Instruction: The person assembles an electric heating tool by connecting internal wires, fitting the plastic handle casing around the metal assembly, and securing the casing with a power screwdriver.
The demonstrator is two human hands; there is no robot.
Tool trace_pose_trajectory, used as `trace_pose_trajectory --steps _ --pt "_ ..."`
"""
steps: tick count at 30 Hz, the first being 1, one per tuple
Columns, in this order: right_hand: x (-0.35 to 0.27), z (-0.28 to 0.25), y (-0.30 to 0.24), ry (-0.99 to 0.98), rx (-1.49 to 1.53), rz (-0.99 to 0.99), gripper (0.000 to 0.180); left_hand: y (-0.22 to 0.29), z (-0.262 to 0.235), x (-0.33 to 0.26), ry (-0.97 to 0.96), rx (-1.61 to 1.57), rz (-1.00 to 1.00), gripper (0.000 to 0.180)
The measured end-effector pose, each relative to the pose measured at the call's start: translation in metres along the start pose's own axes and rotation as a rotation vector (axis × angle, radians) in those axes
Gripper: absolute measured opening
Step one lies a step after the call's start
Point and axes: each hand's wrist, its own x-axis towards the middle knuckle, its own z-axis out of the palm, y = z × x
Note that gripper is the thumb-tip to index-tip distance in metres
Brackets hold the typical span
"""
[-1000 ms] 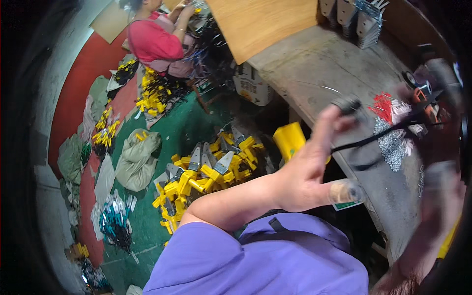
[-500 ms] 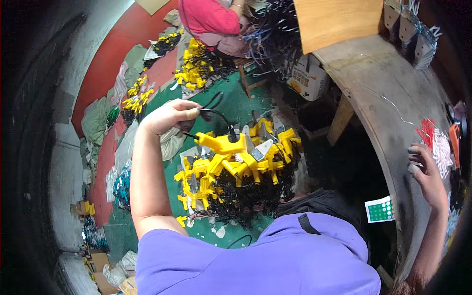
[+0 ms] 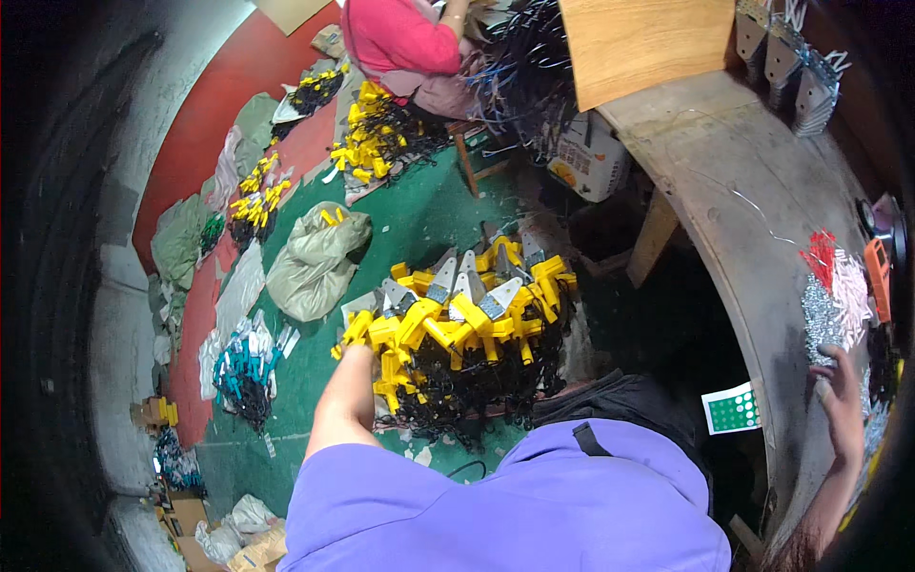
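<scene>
My left forearm reaches down to the near left edge of a heap of yellow plastic housings [image 3: 412,322] with black cords hanging under them. The left hand is out of sight behind the yellow pieces there, so its fingers do not show. Grey perforated metal plates [image 3: 500,297] stick up among the housings. Over the worktable on the right, my right hand [image 3: 839,400] is at the near end of a pile of small silver metal pieces [image 3: 820,319]. Its thumb and fingers are apart, and I see nothing between them.
Red pieces [image 3: 818,253] and pale pink pieces [image 3: 851,291] lie on the worktable [image 3: 705,162] near an orange tool [image 3: 877,276]. A tied, pale plastic bag [image 3: 310,276] sits on the green floor. Beyond, a person in pink [image 3: 405,43] sits near more yellow housings.
My left hand has gone down into the heap; the yellow housing with a black cord it held up is no longer raised. My right hand has drawn nearer, uncovering the silver pieces.
</scene>
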Motion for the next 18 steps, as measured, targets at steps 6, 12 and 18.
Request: trace_pose_trajectory --steps 6,12,18 --pt "-0.052 0.036 -0.006 0.148 -0.004 0.12 0.048 0.139 -0.174 -0.036 0.081 -0.193 0.046 0.062" --pt "-0.088 0.067 0.004 0.457 -0.32 0.097 0.037 0.267 -0.418 -0.17 1.427 -0.855 0.784 0.032" --pt "-0.114 0.087 0.046 0.653 -0.523 -0.019 0.038 0.437 -0.583 -0.335 1.366 -1.021 1.462 0.038"
